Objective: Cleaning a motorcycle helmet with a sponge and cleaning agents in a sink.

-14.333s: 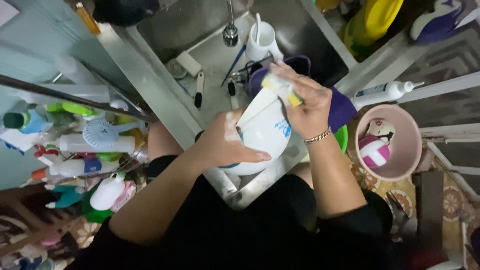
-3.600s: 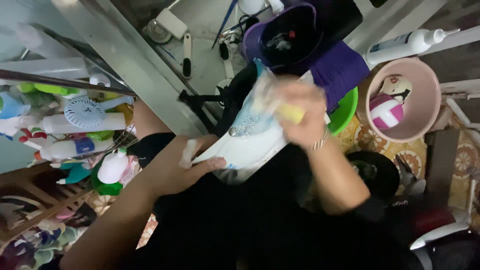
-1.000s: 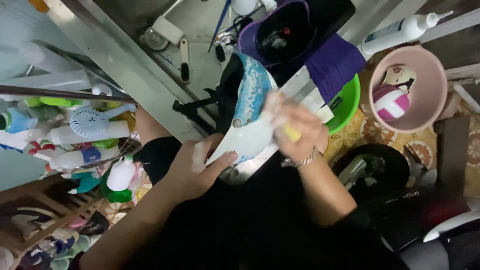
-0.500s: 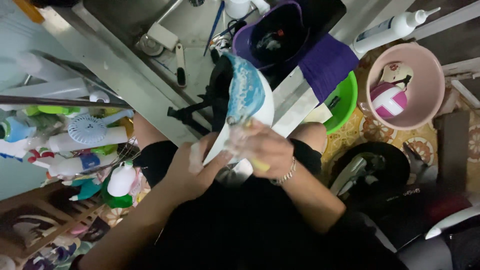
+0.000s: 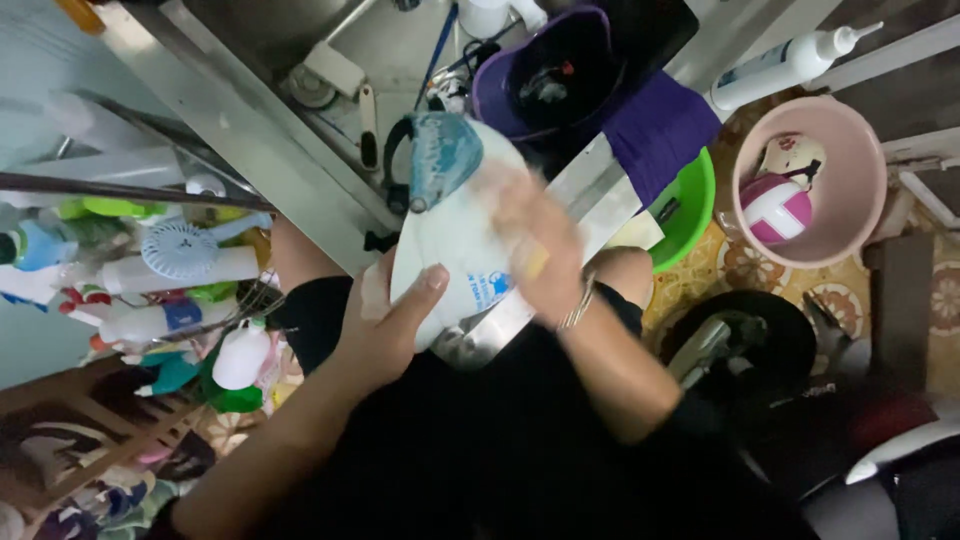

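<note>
Left hand (image 5: 385, 330) is gripping the lower edge of a white plastic jug (image 5: 455, 235), thumb pressed across its face, fingers wrapped behind. Right hand (image 5: 535, 250) is lying flat on the jug's side, motion-blurred, pinning a yellow sponge (image 5: 537, 265) against it; fingers closed over the sponge. Bracelet (image 5: 577, 308) is sitting on that wrist. Jug is being held tilted over the front rim of the steel sink (image 5: 250, 130), its blue-green top pointing toward the basin. Purple tub (image 5: 530, 75) is sitting just behind the jug. Green basin (image 5: 690, 205) and pink bucket (image 5: 810, 180) are standing on the floor to the right.
</note>
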